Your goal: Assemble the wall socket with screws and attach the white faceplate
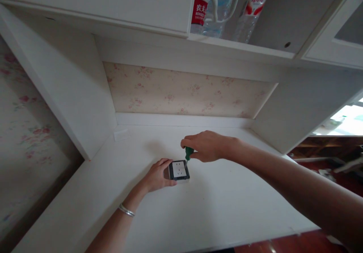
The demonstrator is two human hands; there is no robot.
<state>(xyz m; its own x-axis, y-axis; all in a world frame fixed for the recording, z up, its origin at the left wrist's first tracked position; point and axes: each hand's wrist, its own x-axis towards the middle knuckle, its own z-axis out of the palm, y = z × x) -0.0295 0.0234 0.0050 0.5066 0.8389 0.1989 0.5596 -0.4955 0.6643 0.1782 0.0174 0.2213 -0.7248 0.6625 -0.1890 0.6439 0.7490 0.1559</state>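
Socket (pixel 178 170) lies face up on the white desk (pixel 227 204), toward six o'clock of the view. Left hand (pixel 156 176) at its nine o'clock side, clasping it: fingers along the edge near eleven, thumb near seven. Right hand (pixel 209 146) comes in from two o'clock, curled round the green-handled screwdriver (pixel 188 153). Shaft slants down to the dark frame (pixel 179 178) at about three o'clock on the socket. Tip too small to tell: cannot say whether it sits in a screw or against an edge.

Working notes. Shaft looks tilted; if there is a screw below, best brought upright, in line with it, pressing lightly before turning. If it is a prying spot, small nudges, no hard levering; the frame could chip. Left grip seems well placed to resist twist; thumb and fingers best left low on the sides, out of the tip's path should it slip toward nine o'clock.
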